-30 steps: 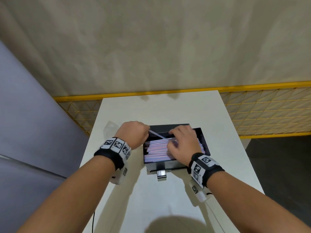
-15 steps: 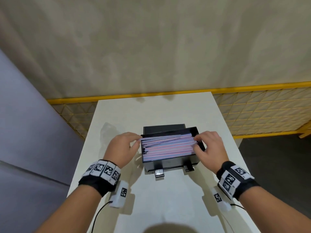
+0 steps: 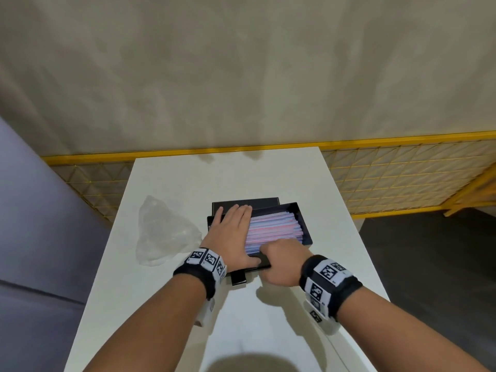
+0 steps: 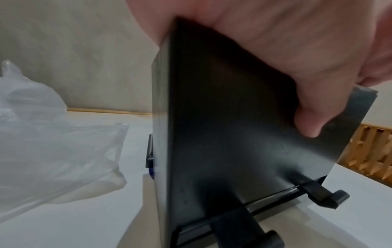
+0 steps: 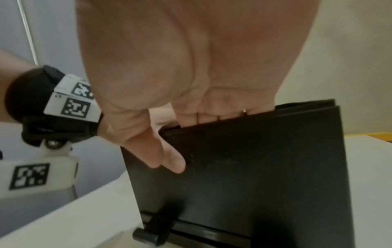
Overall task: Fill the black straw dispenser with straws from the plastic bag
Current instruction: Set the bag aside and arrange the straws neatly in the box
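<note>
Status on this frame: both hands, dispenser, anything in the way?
Left hand flat on straws, thumb on front wall. Right hand grips front rim of black dispenser. Dispenser full, lid open. Plastic bag lies left, apart.

open black straw dispenser (image 3: 304,224) full of straws (image 3: 271,228), crumpled plastic bag (image 3: 163,234) beside
</note>
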{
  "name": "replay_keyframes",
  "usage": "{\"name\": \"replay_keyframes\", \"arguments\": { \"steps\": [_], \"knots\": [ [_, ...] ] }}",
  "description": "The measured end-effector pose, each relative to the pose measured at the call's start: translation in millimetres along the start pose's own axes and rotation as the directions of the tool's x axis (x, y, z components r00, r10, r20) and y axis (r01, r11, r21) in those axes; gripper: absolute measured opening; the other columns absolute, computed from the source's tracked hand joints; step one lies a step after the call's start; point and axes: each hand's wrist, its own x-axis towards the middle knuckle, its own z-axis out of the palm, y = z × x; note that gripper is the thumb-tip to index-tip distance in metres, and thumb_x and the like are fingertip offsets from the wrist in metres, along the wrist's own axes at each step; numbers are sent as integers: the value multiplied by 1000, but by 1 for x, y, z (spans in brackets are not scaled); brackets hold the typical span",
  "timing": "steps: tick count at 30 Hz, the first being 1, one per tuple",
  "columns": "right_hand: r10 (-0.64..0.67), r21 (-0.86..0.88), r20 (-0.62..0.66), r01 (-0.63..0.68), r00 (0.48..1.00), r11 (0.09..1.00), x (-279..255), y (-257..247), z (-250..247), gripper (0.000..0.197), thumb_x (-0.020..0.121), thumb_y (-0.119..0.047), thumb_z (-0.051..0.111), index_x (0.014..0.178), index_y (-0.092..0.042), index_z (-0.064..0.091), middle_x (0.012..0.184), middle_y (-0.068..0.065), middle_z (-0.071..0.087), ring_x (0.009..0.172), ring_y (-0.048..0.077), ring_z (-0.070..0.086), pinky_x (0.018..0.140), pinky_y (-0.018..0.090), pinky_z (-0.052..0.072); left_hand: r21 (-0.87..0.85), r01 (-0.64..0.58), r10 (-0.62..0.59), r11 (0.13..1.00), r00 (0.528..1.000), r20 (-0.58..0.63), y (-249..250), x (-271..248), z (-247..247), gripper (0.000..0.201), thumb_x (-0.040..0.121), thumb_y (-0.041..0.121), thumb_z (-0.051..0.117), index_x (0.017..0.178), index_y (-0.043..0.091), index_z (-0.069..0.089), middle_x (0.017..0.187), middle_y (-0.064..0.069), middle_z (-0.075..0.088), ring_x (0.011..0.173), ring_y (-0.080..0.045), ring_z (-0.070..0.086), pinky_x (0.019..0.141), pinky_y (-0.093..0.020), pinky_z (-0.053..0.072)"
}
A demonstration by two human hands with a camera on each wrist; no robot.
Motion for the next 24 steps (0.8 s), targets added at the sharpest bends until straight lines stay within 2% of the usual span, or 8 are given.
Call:
{"name": "replay_keyframes", "arguments": {
  "steps": [3, 7, 9, 12, 17, 21, 24],
  "knots": [
    [55, -39, 108, -51, 993, 998, 12, -6, -5, 20, 78, -34, 57, 85, -15, 58, 80, 4, 62, 73, 26, 57, 65, 31, 46, -44, -10, 9, 999, 999, -38, -2, -1, 1, 125, 66, 77, 54, 162, 12, 9, 166, -2, 21, 156, -23, 14, 127, -53, 5],
    [97, -32, 164, -93, 982, 995, 32, -6, -4, 35, 75, -41, 59, 98, -15, 62, 90, 6, 67, 80, 26, 63, 76, 35, 56, -55, -34, 30, 998, 997, -78, -3, -1, 5, 119, 68, 72, 56, 161, 11, 14, 163, -3, 28, 154, -24, 21, 127, -53, 8],
    [104, -24, 168, -102, 980, 995, 37, -6, -2, 33, 74, -40, 61, 96, -15, 62, 87, 4, 66, 77, 25, 63, 76, 35, 56, -60, -42, 36, 997, 994, -103, -4, 0, 7, 116, 69, 70, 56, 161, 10, 16, 163, -3, 30, 153, -24, 23, 127, -53, 8],
    [118, -22, 164, -116, 979, 993, 43, -8, -1, 27, 76, -39, 63, 90, -16, 59, 81, 3, 60, 73, 25, 59, 71, 31, 50, -69, -39, 30, 997, 991, -132, -5, 1, 10, 112, 72, 66, 56, 161, 10, 17, 164, -4, 30, 154, -24, 23, 128, -51, 7],
    [177, 8, 254, -185, 951, 983, 49, -9, -3, 33, 69, -37, 68, 91, -13, 66, 84, 6, 67, 75, 25, 65, 74, 36, 58, -82, -32, 20, 996, 989, -146, -5, 1, 11, 108, 76, 66, 54, 162, 11, 17, 166, -3, 28, 155, -23, 20, 128, -50, 5],
    [203, 45, 295, -226, 934, 973, 54, -11, -5, 39, 60, -36, 75, 92, -13, 71, 90, 9, 70, 80, 27, 67, 78, 41, 60, -70, -23, 14, 997, 993, -121, -5, 2, 11, 107, 79, 68, 47, 163, 13, 10, 169, -1, 21, 157, -21, 13, 128, -49, 4],
    [211, 26, 297, -229, 931, 973, 53, -12, -4, 29, 66, -32, 75, 87, -13, 70, 87, 8, 70, 79, 27, 68, 77, 40, 60, -81, -24, 13, 996, 992, -127, -4, 1, 10, 106, 79, 69, 42, 163, 13, 11, 169, -1, 20, 158, -20, 13, 128, -48, 4]
  ]
}}
